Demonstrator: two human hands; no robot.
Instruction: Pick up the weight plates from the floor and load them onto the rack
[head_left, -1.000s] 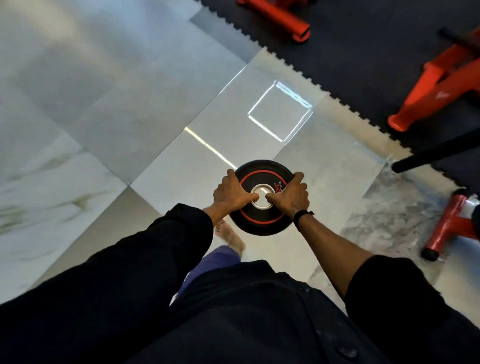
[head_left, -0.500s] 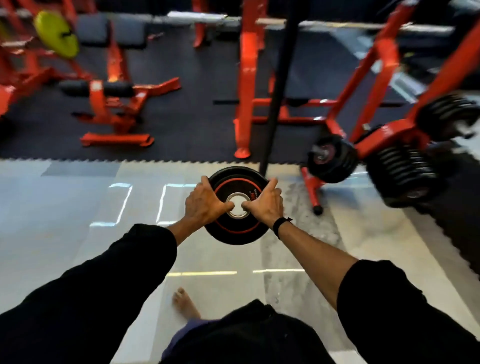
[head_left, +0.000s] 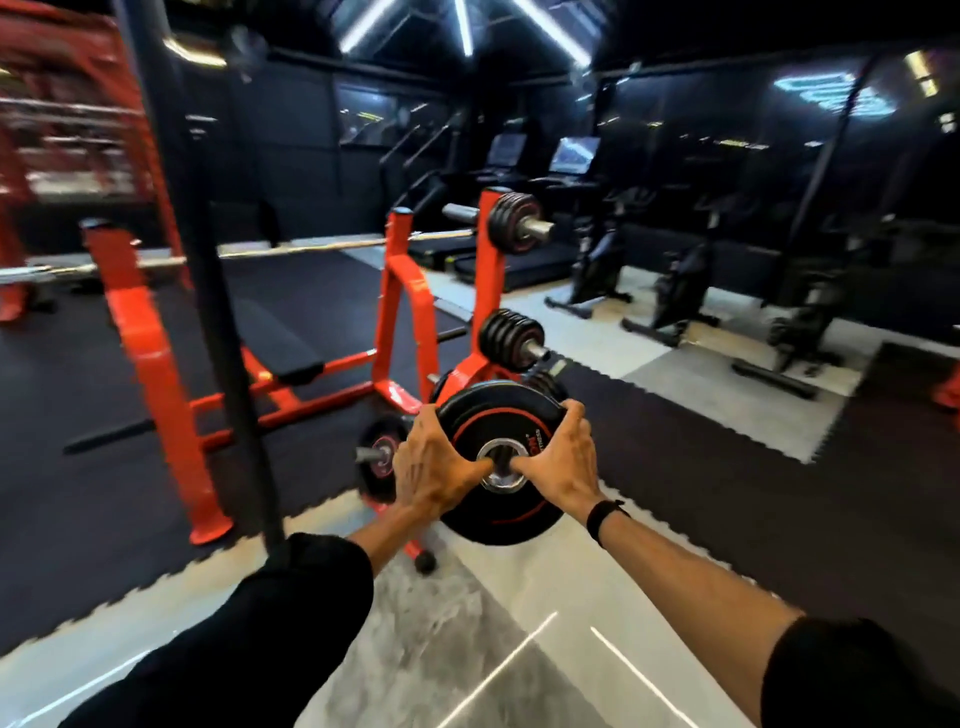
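The left hand (head_left: 434, 470) and right hand (head_left: 556, 462) grip the weight plate (head_left: 493, 415), fingers curled over its rim, thumbs at the hub. Raised from the floor a second ago, it now faces the rack (head_left: 485, 291), ready for loading.

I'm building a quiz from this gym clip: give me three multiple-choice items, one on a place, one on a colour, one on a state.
1. Where is the weight plate?
A. flat on the floor
B. held in the air in front of the rack
C. on the bench

2. What colour is the rack's frame?
A. orange-red
B. blue
C. white

3. How is the plate held?
A. by the left hand alone
B. by the right hand alone
C. by both hands, one on each side

Answers:
1 B, it hangs above the floor before the rack.
2 A, its posts are orange-red.
3 C, fingers of both hands wrap its rim, thumbs near the centre hole.
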